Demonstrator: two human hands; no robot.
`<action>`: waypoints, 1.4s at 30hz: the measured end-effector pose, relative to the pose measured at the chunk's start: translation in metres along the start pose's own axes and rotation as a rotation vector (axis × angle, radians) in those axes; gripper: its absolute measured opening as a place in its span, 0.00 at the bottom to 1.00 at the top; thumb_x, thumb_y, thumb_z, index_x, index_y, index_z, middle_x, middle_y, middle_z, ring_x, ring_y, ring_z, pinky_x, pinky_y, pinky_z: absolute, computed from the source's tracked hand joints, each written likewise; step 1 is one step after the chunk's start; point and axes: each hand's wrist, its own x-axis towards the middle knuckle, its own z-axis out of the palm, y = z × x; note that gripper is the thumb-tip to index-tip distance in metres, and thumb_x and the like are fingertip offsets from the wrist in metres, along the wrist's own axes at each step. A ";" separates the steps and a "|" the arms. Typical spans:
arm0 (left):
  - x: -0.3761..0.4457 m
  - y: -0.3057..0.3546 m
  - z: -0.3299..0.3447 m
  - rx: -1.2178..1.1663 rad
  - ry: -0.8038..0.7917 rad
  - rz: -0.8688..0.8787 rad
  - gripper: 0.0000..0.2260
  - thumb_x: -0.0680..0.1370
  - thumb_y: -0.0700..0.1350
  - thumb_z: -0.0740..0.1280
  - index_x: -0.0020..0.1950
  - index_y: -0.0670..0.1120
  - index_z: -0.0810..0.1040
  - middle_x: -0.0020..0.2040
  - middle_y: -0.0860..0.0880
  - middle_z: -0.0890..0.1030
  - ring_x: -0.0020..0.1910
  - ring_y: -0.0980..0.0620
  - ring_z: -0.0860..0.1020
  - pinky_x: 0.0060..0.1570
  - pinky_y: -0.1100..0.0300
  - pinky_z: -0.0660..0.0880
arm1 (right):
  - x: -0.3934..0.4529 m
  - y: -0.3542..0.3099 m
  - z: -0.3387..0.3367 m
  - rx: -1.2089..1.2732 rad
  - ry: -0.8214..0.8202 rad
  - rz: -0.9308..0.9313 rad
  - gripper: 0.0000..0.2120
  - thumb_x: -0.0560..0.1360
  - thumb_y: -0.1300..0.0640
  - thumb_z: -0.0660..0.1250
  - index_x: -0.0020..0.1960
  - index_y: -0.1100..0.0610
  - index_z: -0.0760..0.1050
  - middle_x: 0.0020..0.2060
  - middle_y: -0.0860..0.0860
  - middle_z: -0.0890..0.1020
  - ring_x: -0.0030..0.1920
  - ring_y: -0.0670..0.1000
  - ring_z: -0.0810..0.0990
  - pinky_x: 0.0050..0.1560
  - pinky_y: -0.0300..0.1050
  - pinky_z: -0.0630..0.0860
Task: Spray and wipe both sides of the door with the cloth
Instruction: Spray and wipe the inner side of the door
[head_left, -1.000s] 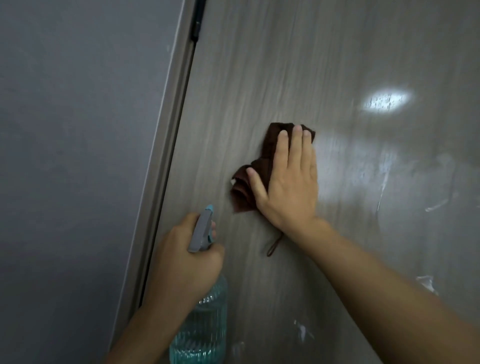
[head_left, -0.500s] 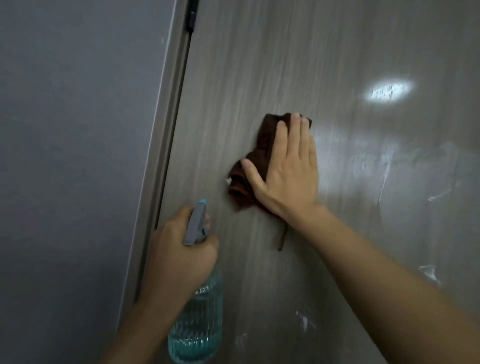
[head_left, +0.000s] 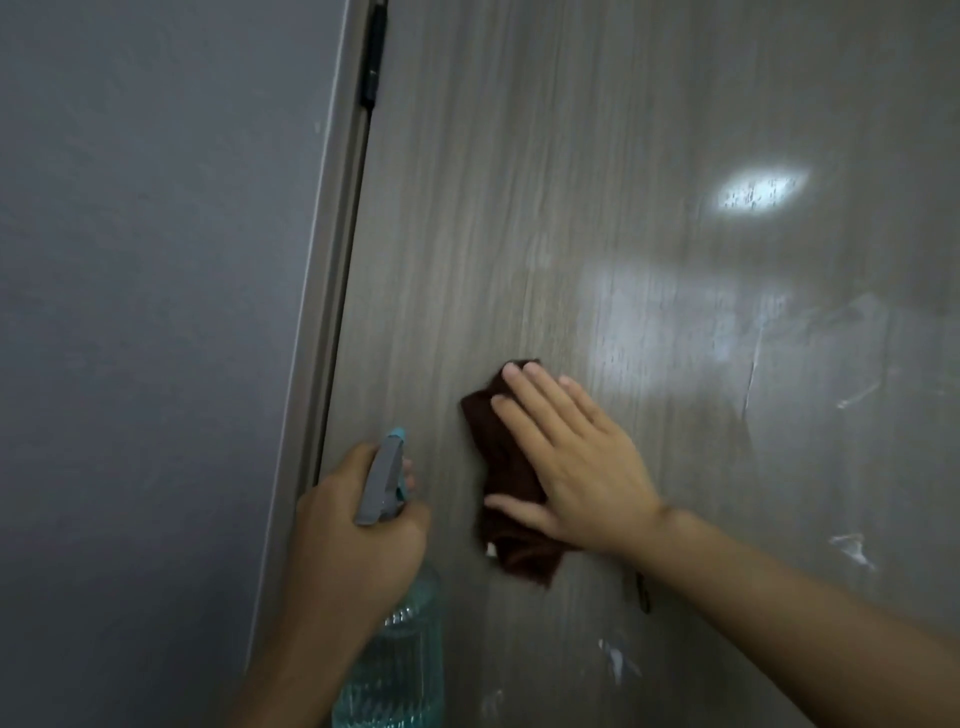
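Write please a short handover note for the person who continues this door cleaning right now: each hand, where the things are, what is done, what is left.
Left hand: grips the spray bottle by its neck, nozzle toward the door, low beside the hinge edge.
Right hand: flat, fingers straight, presses the brown cloth against the door.
Done: this side is sprayed; wet sheen and streaks show to the right of the cloth.
Left: white smears at the lower right and near the bottom are not yet wiped. Finish this side. The other side is not in view, so I cannot tell its state.
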 end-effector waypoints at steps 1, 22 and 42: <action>0.001 -0.001 -0.001 0.000 0.007 0.006 0.10 0.75 0.37 0.71 0.44 0.53 0.80 0.37 0.48 0.81 0.37 0.39 0.82 0.38 0.36 0.83 | 0.010 0.012 -0.002 -0.004 0.046 0.078 0.44 0.79 0.28 0.59 0.80 0.61 0.64 0.82 0.60 0.58 0.83 0.60 0.54 0.80 0.60 0.58; -0.007 0.017 -0.013 0.027 -0.032 -0.043 0.11 0.72 0.35 0.71 0.44 0.51 0.81 0.36 0.46 0.82 0.34 0.38 0.83 0.36 0.36 0.81 | 0.006 -0.024 0.004 -0.031 -0.083 0.095 0.45 0.81 0.32 0.57 0.84 0.63 0.52 0.83 0.65 0.51 0.83 0.64 0.47 0.82 0.61 0.53; 0.013 0.102 0.093 -0.171 -0.451 -0.019 0.07 0.69 0.43 0.70 0.46 0.51 0.80 0.37 0.48 0.82 0.34 0.43 0.84 0.38 0.39 0.81 | -0.052 0.080 -0.046 -0.275 -0.140 0.142 0.45 0.81 0.29 0.56 0.81 0.65 0.60 0.80 0.66 0.61 0.81 0.66 0.59 0.77 0.64 0.65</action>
